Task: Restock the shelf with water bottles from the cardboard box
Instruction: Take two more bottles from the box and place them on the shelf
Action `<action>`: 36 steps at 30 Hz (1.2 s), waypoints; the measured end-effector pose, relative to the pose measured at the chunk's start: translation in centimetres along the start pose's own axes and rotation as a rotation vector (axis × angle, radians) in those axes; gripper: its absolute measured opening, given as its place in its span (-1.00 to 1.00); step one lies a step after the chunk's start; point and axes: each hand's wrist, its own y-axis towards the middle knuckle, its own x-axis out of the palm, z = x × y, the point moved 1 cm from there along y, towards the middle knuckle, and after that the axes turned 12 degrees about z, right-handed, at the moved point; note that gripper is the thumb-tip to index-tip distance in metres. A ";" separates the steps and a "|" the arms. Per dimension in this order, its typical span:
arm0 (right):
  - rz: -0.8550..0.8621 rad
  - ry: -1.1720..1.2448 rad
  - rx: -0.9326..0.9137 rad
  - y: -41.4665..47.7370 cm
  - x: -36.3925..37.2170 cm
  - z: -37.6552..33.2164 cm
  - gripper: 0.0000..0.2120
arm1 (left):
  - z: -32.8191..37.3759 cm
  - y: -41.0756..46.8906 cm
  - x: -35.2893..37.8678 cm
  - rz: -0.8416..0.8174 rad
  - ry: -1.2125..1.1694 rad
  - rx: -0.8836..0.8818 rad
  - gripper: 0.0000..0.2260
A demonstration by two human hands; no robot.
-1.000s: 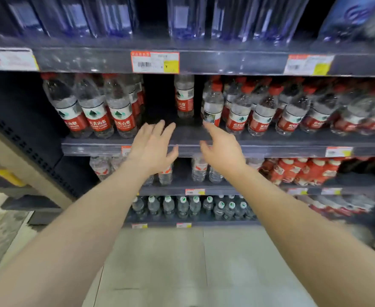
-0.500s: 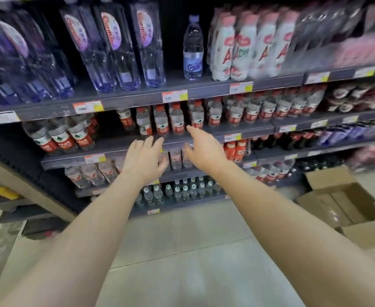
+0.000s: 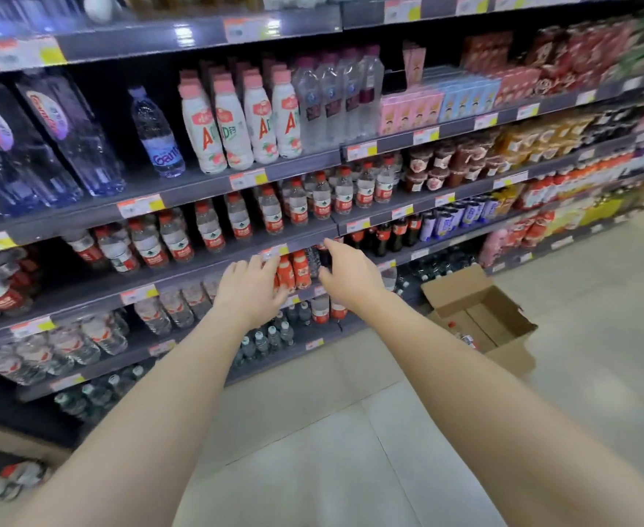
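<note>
While left hand (image 3: 250,289) and right hand (image 3: 350,273) reach released, cardboard box (image 3: 453,283) open, few bottles (image 3: 467,339) inside

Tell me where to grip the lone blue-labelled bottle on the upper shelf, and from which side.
Wrap the right hand round the blue-labelled bottle mid-body, just above its label, coming straight from the front. It stands on its base and alone, with gaps on both sides, so nothing should block a full wrap.

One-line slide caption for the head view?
Left hand and right hand, both empty, reach toward the water bottles; cardboard box sits open on the floor.
</note>
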 end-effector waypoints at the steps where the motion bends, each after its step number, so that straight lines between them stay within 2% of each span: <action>1: 0.003 -0.009 0.014 0.2 -0.7 1.7 -0.42 | 1.5 1.2 0.4 0.002 -0.005 0.018 -0.42; 8: 0.019 -0.051 0.138 4.7 -3.0 15.4 -0.42 | 11.5 10.8 6.1 -0.049 -0.058 0.092 -0.40; 16: -0.059 -0.158 0.322 14.0 -4.7 32.4 -0.48 | 21.3 24.3 14.5 -0.164 -0.070 0.169 -0.40; 19: -0.067 -0.159 0.403 16.8 -5.5 38.9 -0.42 | 25.9 28.8 17.2 -0.219 -0.097 0.152 -0.42; 24: -0.197 -0.207 0.438 21.0 -4.9 49.7 -0.39 | 34.9 34.9 22.1 -0.324 -0.185 0.124 -0.46; 30: -0.353 -0.304 0.312 28.3 -1.2 64.8 -0.47 | 45.8 42.3 31.4 -0.412 -0.242 -0.029 -0.43; 33: -0.470 -0.284 0.284 32.2 3.0 72.8 -0.53 | 51.1 44.6 36.7 -0.455 -0.332 -0.200 -0.52; 36: -0.565 -0.264 0.278 34.0 6.2 79.2 -0.55 | 56.3 45.7 41.4 -0.556 -0.367 -0.381 -0.52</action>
